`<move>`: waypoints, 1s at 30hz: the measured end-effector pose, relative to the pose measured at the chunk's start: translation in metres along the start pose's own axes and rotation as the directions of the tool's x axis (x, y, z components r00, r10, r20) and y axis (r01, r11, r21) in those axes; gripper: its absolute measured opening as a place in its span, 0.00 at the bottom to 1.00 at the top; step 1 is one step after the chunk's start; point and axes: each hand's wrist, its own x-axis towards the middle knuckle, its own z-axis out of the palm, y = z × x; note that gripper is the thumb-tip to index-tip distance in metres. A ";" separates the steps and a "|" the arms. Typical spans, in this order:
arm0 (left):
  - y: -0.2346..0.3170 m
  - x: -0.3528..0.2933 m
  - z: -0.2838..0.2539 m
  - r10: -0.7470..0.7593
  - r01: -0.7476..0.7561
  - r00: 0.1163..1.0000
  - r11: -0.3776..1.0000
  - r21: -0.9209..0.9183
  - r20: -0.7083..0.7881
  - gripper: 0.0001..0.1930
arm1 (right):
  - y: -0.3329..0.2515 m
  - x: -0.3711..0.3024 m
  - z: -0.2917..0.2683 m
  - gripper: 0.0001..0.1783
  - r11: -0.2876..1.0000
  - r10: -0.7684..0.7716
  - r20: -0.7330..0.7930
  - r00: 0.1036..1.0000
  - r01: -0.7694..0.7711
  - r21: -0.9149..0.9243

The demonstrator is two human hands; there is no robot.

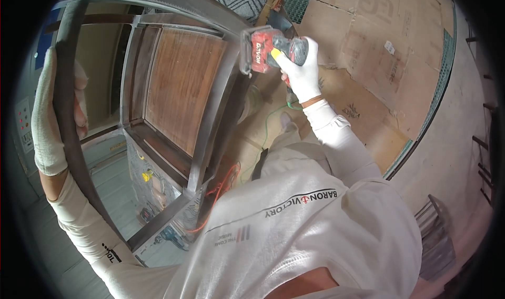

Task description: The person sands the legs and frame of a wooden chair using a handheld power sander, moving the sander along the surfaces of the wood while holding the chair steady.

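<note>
1. Both of your hands wore white knit gloves and both were busy. Your left hand (50, 115), at the left edge of the frame, was wrapped shut around the dark curved rail (66, 88) of the wooden chair frame (210, 115) and steadied it.
2. Your right hand (301, 67), upper centre, was closed around the grip of the red power sander (265, 49), fingers fully curled over its top.
3. You held the sander against the upper right rail of the chair frame, just where the dark wood bends toward the top of the picture.
4. Inside the frame, the brown seat panel (181, 88) showed warm reddish grain, while the rails around it looked dark and dull. By that look, the rails seemed worked over, though I could not tell how much sanding was left.
5. Flattened cardboard (368, 52) covered the floor in the upper right, and an orange cord (223, 188) trailed below the frame near your white shirt (294, 230).
</note>
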 end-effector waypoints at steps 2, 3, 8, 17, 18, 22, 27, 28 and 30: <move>-0.002 -0.002 -0.006 -0.011 0.011 1.000 1.000 0.003 0.007 0.29 | -0.020 0.001 0.011 0.36 0.994 -0.106 0.040 0.994 0.108 -0.032; -0.005 -0.003 -0.005 0.016 -0.016 1.000 1.000 0.012 -0.007 0.29 | -0.025 0.002 0.013 0.36 0.985 -0.162 0.054 0.985 0.165 -0.049; 0.002 0.000 0.000 -0.012 0.012 1.000 1.000 -0.015 0.002 0.29 | 0.007 -0.005 -0.004 0.36 0.995 0.004 -0.002 1.000 -0.004 -0.102; 0.004 0.003 0.007 0.038 -0.038 0.999 0.999 0.039 0.005 0.28 | -0.093 -0.001 0.034 0.43 0.720 -0.634 0.122 0.764 0.640 -0.270; 0.000 0.021 0.016 0.078 -0.079 0.996 0.997 0.004 0.039 0.28 | -0.110 0.004 0.030 0.39 0.674 -0.663 0.146 0.734 0.671 -0.310; 0.007 0.002 0.006 0.002 -0.002 1.000 1.000 0.011 0.013 0.28 | -0.091 0.004 0.036 0.38 0.692 -0.673 0.134 0.728 0.683 -0.233; 0.010 -0.004 0.010 -0.144 0.136 0.984 0.988 -0.075 -0.106 0.28 | -0.003 0.013 0.003 0.38 0.920 -0.326 0.037 0.945 0.326 -0.218; 0.006 0.013 0.016 -0.091 0.090 0.996 0.994 -0.065 -0.010 0.28 | 0.012 0.020 -0.009 0.37 0.922 -0.317 -0.018 0.948 0.303 -0.241; 0.008 -0.002 -0.003 -0.075 0.075 0.995 0.997 -0.003 0.070 0.28 | 0.024 0.013 -0.007 0.37 0.964 -0.196 -0.007 0.981 0.191 -0.183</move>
